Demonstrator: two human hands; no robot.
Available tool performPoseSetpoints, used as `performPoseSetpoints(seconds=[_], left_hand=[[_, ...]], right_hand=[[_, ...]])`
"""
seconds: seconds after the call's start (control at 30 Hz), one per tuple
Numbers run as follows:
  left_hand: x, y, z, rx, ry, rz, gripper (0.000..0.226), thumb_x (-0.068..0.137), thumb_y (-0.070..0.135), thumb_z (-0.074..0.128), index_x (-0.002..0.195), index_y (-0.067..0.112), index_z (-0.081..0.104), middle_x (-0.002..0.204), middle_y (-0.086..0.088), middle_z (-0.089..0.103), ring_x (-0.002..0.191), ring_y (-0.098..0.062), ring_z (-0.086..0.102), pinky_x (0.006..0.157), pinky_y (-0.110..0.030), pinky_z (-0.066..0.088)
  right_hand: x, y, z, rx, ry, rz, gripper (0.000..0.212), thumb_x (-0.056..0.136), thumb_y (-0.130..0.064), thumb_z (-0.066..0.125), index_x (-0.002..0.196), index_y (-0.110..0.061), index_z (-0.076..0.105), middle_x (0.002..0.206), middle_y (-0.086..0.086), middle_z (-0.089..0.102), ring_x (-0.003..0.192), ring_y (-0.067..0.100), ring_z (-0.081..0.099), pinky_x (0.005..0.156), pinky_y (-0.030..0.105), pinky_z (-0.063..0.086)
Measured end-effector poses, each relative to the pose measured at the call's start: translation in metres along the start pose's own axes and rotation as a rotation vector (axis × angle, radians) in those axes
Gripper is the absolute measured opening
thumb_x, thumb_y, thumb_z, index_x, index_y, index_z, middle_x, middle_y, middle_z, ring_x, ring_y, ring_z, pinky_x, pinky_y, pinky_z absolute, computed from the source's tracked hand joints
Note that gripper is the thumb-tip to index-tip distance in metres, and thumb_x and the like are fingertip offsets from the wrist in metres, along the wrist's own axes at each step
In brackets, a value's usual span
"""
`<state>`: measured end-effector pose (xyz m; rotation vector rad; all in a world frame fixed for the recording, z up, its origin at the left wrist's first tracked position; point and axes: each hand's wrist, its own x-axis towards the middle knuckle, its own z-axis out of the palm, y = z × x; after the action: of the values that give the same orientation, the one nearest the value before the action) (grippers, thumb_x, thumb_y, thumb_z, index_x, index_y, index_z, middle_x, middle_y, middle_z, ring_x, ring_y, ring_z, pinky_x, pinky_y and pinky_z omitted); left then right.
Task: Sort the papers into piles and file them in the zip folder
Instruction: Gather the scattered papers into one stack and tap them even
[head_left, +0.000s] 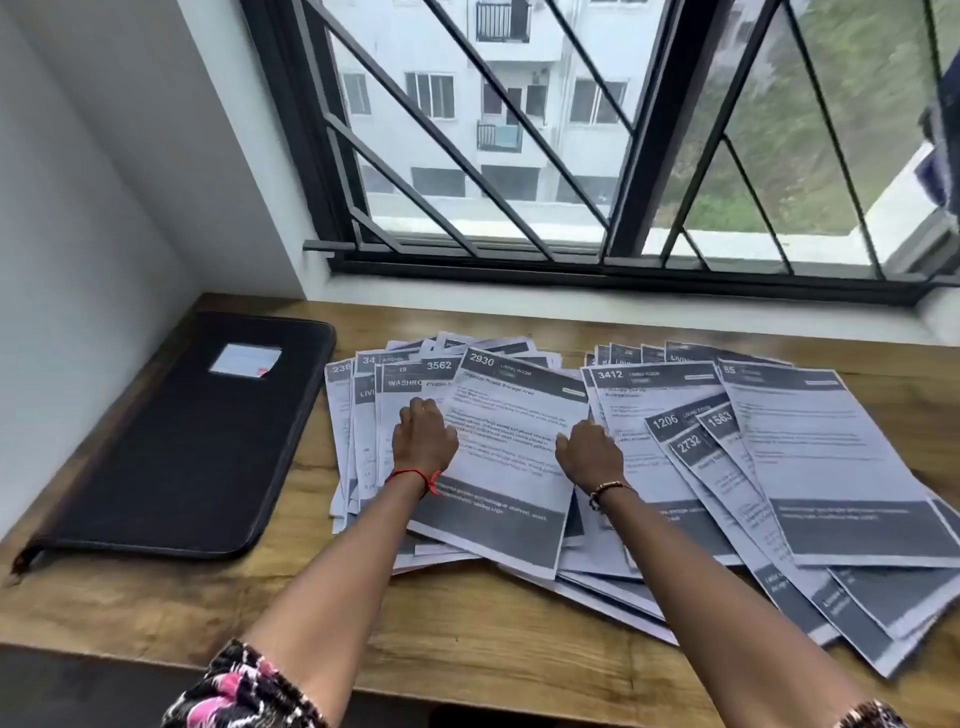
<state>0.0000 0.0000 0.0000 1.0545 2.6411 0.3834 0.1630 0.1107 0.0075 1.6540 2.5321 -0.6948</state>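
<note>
My left arm (345, 571) and right arm (727, 597) reach straight ahead, bare from the elbow and nearly parallel. My left hand (423, 436) and right hand (592, 454) lie palm down, close together but apart, knuckles up. The fingers bend forward and down, their tips hidden from me.

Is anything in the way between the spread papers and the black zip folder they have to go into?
Nothing visible is. Only a strip of bare table separates the papers from the zip folder to their left. The folder lies flat and closed, so it would likely need opening first.
</note>
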Motion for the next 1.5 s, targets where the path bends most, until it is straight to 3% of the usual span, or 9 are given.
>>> performPoseSetpoints(seconds=[0.33,0.6,0.73,0.83,0.9,1.1,1.33,1.43,1.5], left_hand=[[0.013,-0.022,0.003,-0.395,-0.138,-0.203,0.08,0.086,0.031,0.062,0.145,0.002,0.016,0.147,-0.019,0.024,0.135,-0.034,0.024,0.108,-0.044,0.026],[0.022,-0.038,0.001,-0.384,0.002,-0.292,0.065,0.085,0.023,0.061,0.136,0.0,0.03,0.139,-0.02,0.031,0.128,-0.036,0.028,0.103,-0.044,0.028],[0.02,-0.051,0.001,-0.384,0.098,-0.439,0.053,0.085,0.025,0.058,0.125,-0.002,0.038,0.135,-0.02,0.032,0.126,-0.036,0.027,0.103,-0.044,0.027],[0.022,-0.06,0.002,-0.416,0.089,-0.447,0.055,0.086,0.031,0.058,0.126,-0.002,0.039,0.136,-0.019,0.033,0.127,-0.035,0.027,0.103,-0.044,0.026],[0.022,-0.064,0.002,-0.418,0.09,-0.428,0.055,0.088,0.031,0.056,0.129,-0.002,0.039,0.137,-0.019,0.033,0.128,-0.035,0.026,0.104,-0.045,0.025],[0.021,-0.07,0.001,-0.413,0.071,-0.384,0.048,0.088,0.029,0.057,0.122,-0.002,0.046,0.136,-0.016,0.033,0.124,-0.033,0.028,0.102,-0.042,0.028],[0.022,-0.076,0.001,-0.428,0.077,-0.346,0.048,0.084,0.031,0.063,0.123,0.008,0.047,0.131,-0.013,0.033,0.119,-0.031,0.029,0.097,-0.036,0.027],[0.024,-0.073,0.005,-0.388,0.082,-0.261,0.042,0.081,0.034,0.066,0.116,0.015,0.054,0.134,-0.008,0.026,0.125,-0.03,0.022,0.102,-0.039,0.022],[0.025,-0.069,0.008,-0.34,0.072,-0.215,0.042,0.081,0.036,0.065,0.118,0.019,0.055,0.138,-0.005,0.022,0.131,-0.028,0.014,0.106,-0.042,0.016]], right_hand=[[0.021,-0.014,0.019,-0.011,-0.137,-0.167,0.053,0.082,0.0,0.051,0.132,0.001,0.033,0.132,0.02,0.038,0.125,0.036,0.034,0.096,0.038,0.039],[0.033,-0.019,0.024,0.207,-0.055,-0.065,0.055,0.083,-0.006,0.054,0.133,0.004,0.031,0.133,0.022,0.039,0.124,0.037,0.038,0.098,0.039,0.037],[0.039,-0.024,0.026,0.221,-0.103,-0.032,0.039,0.086,-0.015,0.058,0.117,0.005,0.045,0.129,0.021,0.037,0.118,0.037,0.043,0.094,0.037,0.039],[0.039,-0.032,0.031,0.252,-0.151,-0.095,0.018,0.08,-0.016,0.066,0.081,-0.005,0.051,0.097,0.012,0.045,0.092,0.029,0.049,0.07,0.031,0.039],[0.039,-0.038,0.037,0.273,-0.132,-0.124,0.035,0.079,-0.018,0.067,0.061,-0.014,0.037,0.078,0.006,0.04,0.079,0.022,0.043,0.053,0.027,0.027],[0.04,-0.055,0.038,0.32,-0.141,-0.125,0.045,0.081,-0.017,0.066,0.056,-0.014,0.028,0.059,-0.001,0.03,0.052,0.01,0.028,0.045,0.023,0.017],[0.05,-0.043,0.038,0.467,-0.14,-0.064,0.027,0.065,0.005,0.069,0.087,0.017,0.059,0.078,0.012,0.053,0.074,0.021,0.048,0.057,0.028,0.032],[0.052,-0.037,0.035,0.554,-0.025,0.015,0.043,0.075,0.007,0.057,0.118,0.012,0.053,0.109,0.019,0.058,0.103,0.032,0.055,0.077,0.031,0.042],[0.056,-0.032,0.034,0.596,0.064,0.082,0.041,0.076,0.003,0.054,0.116,0.009,0.052,0.11,0.022,0.06,0.103,0.036,0.057,0.072,0.029,0.041]])
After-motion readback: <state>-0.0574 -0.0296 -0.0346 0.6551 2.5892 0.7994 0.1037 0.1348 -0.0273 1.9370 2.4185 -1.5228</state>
